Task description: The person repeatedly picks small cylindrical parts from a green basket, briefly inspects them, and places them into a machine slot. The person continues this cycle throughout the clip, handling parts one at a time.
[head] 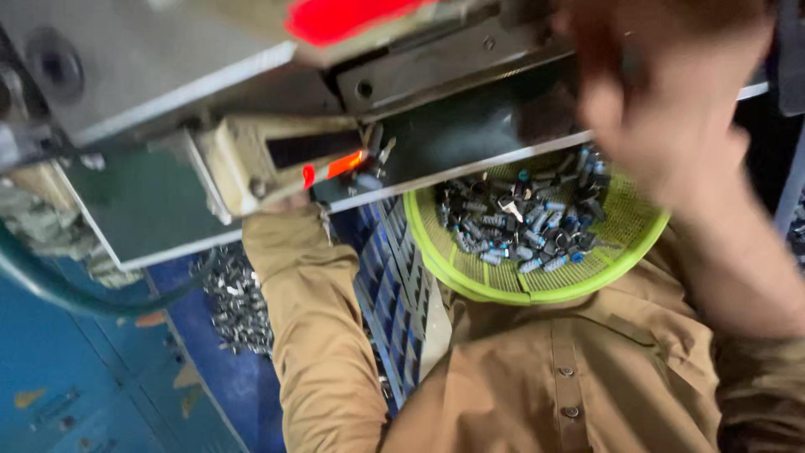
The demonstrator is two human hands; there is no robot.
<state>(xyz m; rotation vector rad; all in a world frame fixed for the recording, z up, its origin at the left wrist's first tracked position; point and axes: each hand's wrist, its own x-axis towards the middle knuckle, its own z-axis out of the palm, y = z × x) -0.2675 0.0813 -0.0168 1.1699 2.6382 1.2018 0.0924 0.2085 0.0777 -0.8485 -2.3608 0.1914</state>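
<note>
My right hand (671, 117) is raised close to the camera at the upper right. It is blurred, its fingers point up toward the dark metal plate (470, 126) of a machine, and whether it holds anything cannot be made out. My left arm in a tan sleeve (293, 285) reaches up to the machine's beige block (268, 159). That hand is almost wholly hidden under the block. A lime-green mesh basket (470, 281) rests against my chest below the plate, holding several small dark and silvery metal parts (524, 226).
A red light (344, 164) glows on the machine near my left wrist, with a larger red patch (344, 15) at the top. A blue slatted crate (394, 294) stands between my arm and the basket. Shiny metal pieces (235, 306) are heaped on the blue surface at the left.
</note>
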